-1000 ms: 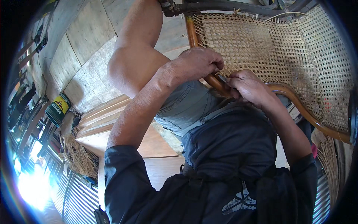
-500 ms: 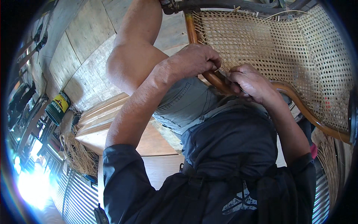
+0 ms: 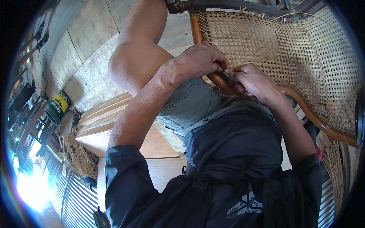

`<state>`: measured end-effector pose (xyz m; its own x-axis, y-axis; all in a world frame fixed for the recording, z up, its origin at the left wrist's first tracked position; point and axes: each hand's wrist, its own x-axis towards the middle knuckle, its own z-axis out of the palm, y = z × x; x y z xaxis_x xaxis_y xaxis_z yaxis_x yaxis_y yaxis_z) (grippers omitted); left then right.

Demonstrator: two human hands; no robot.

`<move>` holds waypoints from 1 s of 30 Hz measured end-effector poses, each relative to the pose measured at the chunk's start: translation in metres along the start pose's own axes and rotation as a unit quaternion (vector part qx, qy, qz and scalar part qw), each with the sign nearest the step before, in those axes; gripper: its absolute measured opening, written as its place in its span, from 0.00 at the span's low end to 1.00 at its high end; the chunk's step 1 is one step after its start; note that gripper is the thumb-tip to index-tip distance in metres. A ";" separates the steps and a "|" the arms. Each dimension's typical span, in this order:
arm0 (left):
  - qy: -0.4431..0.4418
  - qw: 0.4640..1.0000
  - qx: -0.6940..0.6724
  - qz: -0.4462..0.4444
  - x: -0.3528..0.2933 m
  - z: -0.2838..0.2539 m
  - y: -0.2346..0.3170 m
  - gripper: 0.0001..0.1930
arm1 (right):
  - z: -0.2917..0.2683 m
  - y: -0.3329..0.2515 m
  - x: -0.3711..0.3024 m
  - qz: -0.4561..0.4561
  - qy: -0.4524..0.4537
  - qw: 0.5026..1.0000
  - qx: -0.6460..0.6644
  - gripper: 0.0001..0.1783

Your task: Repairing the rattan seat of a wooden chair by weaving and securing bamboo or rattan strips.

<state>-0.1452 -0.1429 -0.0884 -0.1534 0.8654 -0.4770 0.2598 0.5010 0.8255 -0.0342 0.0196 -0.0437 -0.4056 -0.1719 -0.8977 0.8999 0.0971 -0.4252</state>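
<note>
Woven cane webbing [image 3: 262, 43] fills a curved, varnished brown chair frame [image 3: 300, 99] that lies across my lap. At the frame's near rail my left hand [image 3: 201, 60] is closed, its thumb and fingertips pinched together; what they hold is too small to make out. Close to its right, my right hand [image 3: 256, 81] is curled round a thin metal tool, mostly covered by the fingers. A dark, narrow end of that tool shows between the two hands, next to the rail. The fingertips of both hands nearly meet there.
Loose cane ends stick out along the webbing's far edge, beside a dark curved bar [image 3: 228, 4]. To my left are a wooden box [image 3: 102, 117], a green and yellow can [image 3: 58, 108] and a bundle of cane strands [image 3: 78, 155]. More long strands [image 3: 334, 167] hang at right.
Both hands stay at the same place on the rail. The right hand's fingers have shifted slightly, and the view has moved a little.
</note>
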 end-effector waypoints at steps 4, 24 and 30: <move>0.015 1.000 -0.003 0.004 -0.001 0.004 -0.002 0.09 | 0.002 0.005 0.003 0.016 -0.006 0.995 0.096 0.10; 0.069 0.996 0.012 0.062 -0.003 0.008 -0.002 0.08 | -0.010 0.000 -0.006 0.022 -0.038 0.990 0.134 0.11; 0.081 0.993 0.039 0.071 -0.006 0.010 -0.001 0.07 | -0.033 0.021 -0.026 -0.026 0.001 0.989 0.143 0.12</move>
<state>-0.1355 -0.1483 -0.0896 -0.2597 0.9188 -0.2973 0.3616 0.3779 0.8523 -0.0101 0.0586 -0.0329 -0.4518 -0.1673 -0.8763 0.8867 -0.1926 -0.4204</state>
